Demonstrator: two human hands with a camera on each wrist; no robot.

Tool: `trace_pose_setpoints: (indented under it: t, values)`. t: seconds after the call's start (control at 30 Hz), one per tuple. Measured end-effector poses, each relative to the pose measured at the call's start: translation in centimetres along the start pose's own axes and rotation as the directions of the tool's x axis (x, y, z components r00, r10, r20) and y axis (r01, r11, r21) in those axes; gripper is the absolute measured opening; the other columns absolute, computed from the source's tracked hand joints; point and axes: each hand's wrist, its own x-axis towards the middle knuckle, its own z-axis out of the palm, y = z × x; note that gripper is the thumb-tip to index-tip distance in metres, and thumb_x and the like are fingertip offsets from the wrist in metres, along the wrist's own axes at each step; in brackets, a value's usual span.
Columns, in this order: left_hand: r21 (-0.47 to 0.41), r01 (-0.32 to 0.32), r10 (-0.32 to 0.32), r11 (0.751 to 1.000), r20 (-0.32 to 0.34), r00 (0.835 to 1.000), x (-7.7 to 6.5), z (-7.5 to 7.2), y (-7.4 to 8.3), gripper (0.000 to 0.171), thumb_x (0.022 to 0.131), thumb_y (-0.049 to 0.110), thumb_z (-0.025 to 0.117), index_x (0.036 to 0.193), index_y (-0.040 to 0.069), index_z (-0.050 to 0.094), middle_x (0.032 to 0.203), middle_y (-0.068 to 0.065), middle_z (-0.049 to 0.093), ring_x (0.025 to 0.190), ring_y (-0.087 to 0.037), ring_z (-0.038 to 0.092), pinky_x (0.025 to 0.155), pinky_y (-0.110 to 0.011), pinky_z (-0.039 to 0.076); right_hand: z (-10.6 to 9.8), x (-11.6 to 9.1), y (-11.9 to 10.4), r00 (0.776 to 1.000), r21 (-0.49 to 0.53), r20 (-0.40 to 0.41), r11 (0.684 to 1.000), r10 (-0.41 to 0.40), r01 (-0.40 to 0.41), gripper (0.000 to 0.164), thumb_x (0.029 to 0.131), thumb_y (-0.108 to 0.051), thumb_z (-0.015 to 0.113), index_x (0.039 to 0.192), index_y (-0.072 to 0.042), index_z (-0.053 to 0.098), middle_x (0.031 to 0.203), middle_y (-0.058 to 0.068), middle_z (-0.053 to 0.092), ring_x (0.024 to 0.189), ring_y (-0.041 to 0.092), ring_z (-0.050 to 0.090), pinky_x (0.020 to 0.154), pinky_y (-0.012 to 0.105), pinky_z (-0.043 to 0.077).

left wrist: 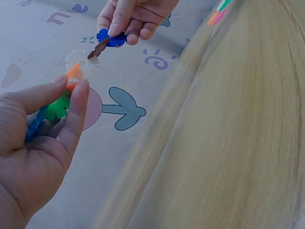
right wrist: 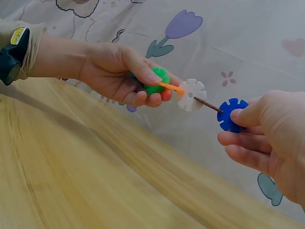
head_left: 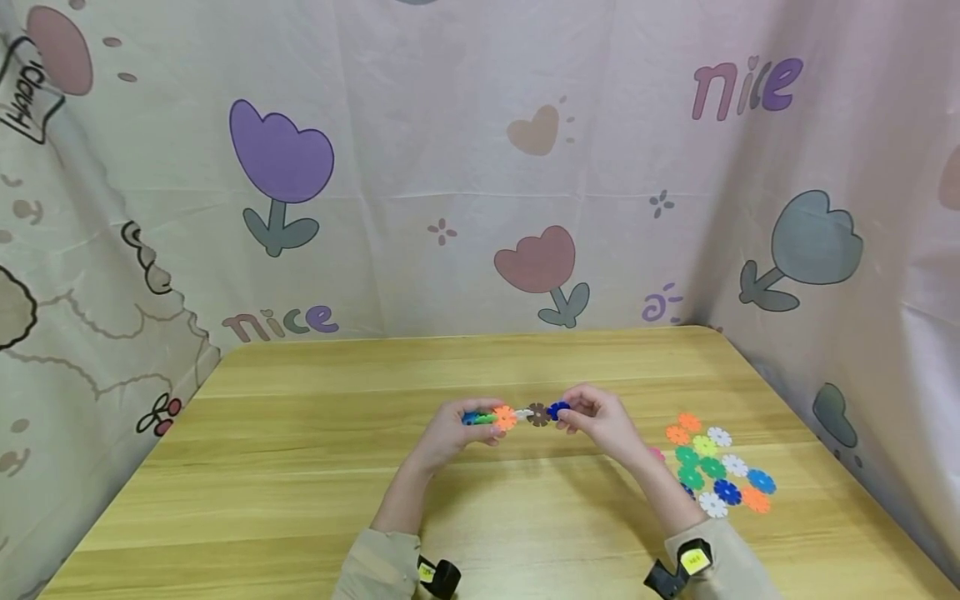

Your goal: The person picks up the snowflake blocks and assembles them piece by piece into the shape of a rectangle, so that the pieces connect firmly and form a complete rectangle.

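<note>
A chain of notched plastic snowflake discs stretches between the two hands above the table. My left hand (head_left: 447,433) pinches its left end around the orange disc (head_left: 505,417), with a green disc (right wrist: 161,76) and a lighter blue disc (left wrist: 35,125) within the fingers. From the orange disc the chain runs to a white disc (right wrist: 191,94), then a brown disc (head_left: 538,415). My right hand (head_left: 606,423) pinches a dark blue disc (right wrist: 230,116) between thumb and fingers. This disc meets the brown one edge to edge; how deep the slots sit cannot be told.
On the right of the wooden table (head_left: 285,467) lie several loose snowflake discs, among them a green disc (head_left: 691,477), a white disc (head_left: 713,504) and an orange disc (head_left: 755,499). The right forearm passes beside them. A printed curtain (head_left: 420,167) hangs behind the table.
</note>
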Motion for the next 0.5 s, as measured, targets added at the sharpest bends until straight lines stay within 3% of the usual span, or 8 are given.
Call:
trace_pose_setpoints:
  t: [0.3,0.5]
  values:
    - [0.002,-0.02,0.02,1.0,0.003,1.0,0.0,-0.1,-0.2,0.038,0.086,0.002,0.063,0.121,-0.01,0.054,0.098,-0.023,0.064,0.092,-0.047,0.058,0.079,-0.046,0.052,0.8,-0.4,0.4,0.997,0.01,-0.032,0.997,-0.076,0.077,0.009,0.083,0.01,0.06,0.091,0.012,0.059,0.079,0.025,0.063,0.066,0.026,0.064,0.063,0.04,0.055]
    - [0.011,-0.027,0.027,1.0,0.008,1.0,-0.1,-0.2,-0.3,0.039,0.086,0.003,0.063,0.12,-0.011,0.054,0.096,-0.021,0.065,0.089,-0.044,0.061,0.078,-0.043,0.052,1.1,-0.5,0.8,0.993,0.014,-0.049,0.994,-0.108,0.109,0.008,0.083,0.009,0.06,0.091,0.011,0.06,0.078,0.023,0.064,0.065,0.023,0.064,0.062,0.039,0.055]
